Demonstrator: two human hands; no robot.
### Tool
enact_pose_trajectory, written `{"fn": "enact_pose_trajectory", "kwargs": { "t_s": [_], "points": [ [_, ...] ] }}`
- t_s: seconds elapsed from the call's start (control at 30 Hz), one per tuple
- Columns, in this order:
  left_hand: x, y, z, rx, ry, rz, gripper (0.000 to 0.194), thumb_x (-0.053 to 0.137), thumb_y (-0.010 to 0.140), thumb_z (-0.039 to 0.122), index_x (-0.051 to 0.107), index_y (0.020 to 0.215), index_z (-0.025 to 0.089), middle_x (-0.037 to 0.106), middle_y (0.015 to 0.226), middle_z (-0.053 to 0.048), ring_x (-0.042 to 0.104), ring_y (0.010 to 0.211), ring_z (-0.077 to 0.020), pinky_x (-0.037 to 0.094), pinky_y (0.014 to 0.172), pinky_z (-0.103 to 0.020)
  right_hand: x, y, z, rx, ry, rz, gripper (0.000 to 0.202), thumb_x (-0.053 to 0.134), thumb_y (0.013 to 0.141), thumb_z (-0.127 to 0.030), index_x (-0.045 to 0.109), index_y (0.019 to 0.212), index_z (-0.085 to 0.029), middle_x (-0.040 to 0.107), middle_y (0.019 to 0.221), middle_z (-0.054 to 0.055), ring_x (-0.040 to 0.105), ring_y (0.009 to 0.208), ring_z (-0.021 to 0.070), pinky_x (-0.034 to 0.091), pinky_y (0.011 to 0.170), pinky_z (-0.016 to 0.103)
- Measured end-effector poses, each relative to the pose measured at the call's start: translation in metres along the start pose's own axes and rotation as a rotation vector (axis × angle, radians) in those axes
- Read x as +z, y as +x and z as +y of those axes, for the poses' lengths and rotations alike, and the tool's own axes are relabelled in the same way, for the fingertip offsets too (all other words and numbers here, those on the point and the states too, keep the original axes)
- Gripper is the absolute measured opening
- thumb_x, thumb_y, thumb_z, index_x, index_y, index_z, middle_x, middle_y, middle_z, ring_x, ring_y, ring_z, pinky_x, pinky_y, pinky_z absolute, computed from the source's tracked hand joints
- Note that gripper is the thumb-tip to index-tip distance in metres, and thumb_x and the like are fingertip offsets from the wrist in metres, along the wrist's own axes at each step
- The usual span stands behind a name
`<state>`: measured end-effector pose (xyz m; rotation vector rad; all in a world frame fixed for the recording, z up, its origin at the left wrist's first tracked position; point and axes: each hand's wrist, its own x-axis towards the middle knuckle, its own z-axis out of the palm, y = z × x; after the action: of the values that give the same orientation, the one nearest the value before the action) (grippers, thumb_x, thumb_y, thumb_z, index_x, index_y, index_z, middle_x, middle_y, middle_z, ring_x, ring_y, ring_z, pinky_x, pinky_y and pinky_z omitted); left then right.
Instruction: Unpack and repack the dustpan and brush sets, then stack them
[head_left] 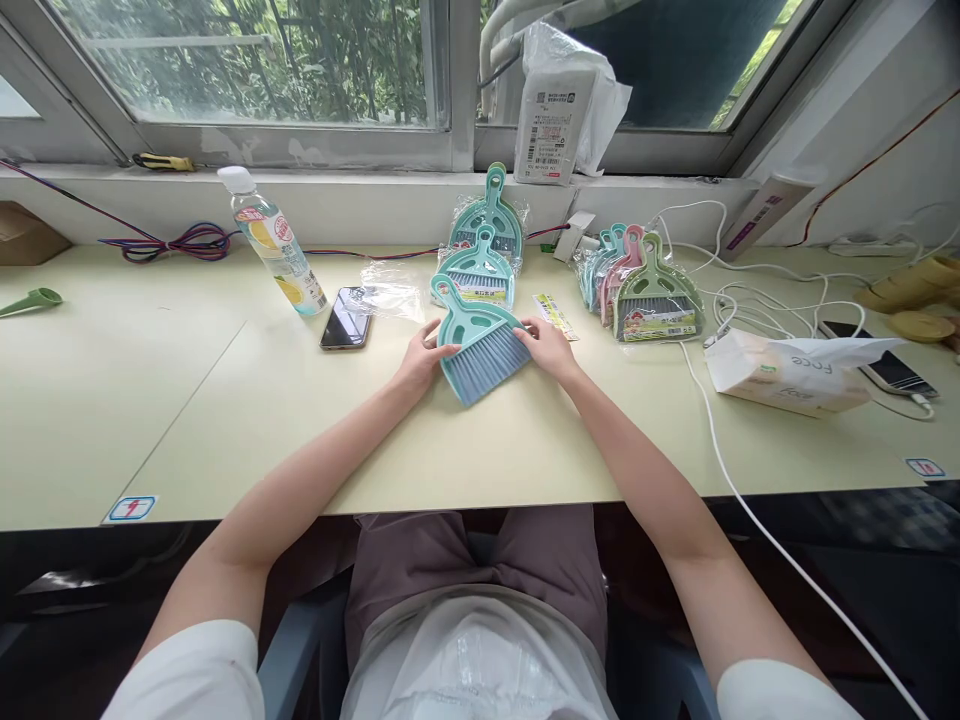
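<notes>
One teal brush [484, 345] with blue bristles, held over the near-middle of the counter [247, 450], handle away from the person, bristles towards; left hand [420, 360] clamped on its left edge, thumb on the front; right hand [549, 348] closed on the opposite edge, fingers pinching, the two-sided hold presumably keeping it steady and square; whether the bristles touch the counter, cannot tell; two wrapped teal sets [480, 268], just behind, handles up, one before the other, likely grouped by colour; one label card [555, 315], flat, near the right hand; one clear wrapper [394, 292], beside the phone [346, 318], seemingly laid aside; further wrapped sets [658, 300], blue, pink and green, clustered to the right, perhaps to stay within reach.
</notes>
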<state>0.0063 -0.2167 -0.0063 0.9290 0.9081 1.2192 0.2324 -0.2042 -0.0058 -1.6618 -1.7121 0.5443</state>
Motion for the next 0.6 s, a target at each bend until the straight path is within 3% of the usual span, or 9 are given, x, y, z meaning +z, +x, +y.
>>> {"fn": "enact_pose_trajectory", "kwargs": {
  "t_s": [0.17,0.33,0.5,0.6],
  "points": [
    [-0.009,0.006,0.001,0.018,-0.031,0.014,0.045,0.077,0.053,0.018,0.066,0.096,0.013,0.069,0.085,-0.004,0.065,0.083,-0.0192,0.05,0.082,-0.032,0.015,0.002,0.004,0.03,0.345,-0.036,0.027,0.053,0.082,-0.033,0.066,0.101,-0.02,0.07,0.083,0.003,0.063,0.078,0.0182,0.048,0.074,0.031],
    [-0.006,0.004,0.001,-0.059,-0.043,0.019,0.031,0.077,0.058,0.021,0.067,0.085,0.011,0.069,0.079,-0.004,0.064,0.072,-0.0161,0.052,0.074,-0.03,0.019,0.0,-0.001,0.092,0.586,0.019,0.037,0.056,0.077,-0.04,0.065,0.104,-0.017,0.069,0.088,0.004,0.062,0.08,0.0177,0.048,0.073,0.029],
    [-0.006,0.001,0.005,-0.186,0.036,-0.125,0.028,0.075,0.065,0.024,0.066,0.088,0.011,0.069,0.085,-0.007,0.064,0.071,-0.0153,0.052,0.067,-0.027,0.014,0.005,0.004,0.096,0.565,0.109,0.043,0.054,0.078,-0.046,0.064,0.106,-0.015,0.068,0.099,0.008,0.061,0.089,0.0198,0.047,0.08,0.031],
    [-0.008,0.001,0.006,-0.219,0.056,-0.159,0.032,0.075,0.064,0.019,0.064,0.093,0.011,0.069,0.089,-0.007,0.065,0.072,-0.0153,0.053,0.067,-0.027,0.005,0.009,0.008,0.036,0.362,0.114,0.047,0.039,0.087,-0.053,0.066,0.105,-0.018,0.068,0.104,0.008,0.06,0.098,0.0223,0.046,0.087,0.036]
  ]
}}
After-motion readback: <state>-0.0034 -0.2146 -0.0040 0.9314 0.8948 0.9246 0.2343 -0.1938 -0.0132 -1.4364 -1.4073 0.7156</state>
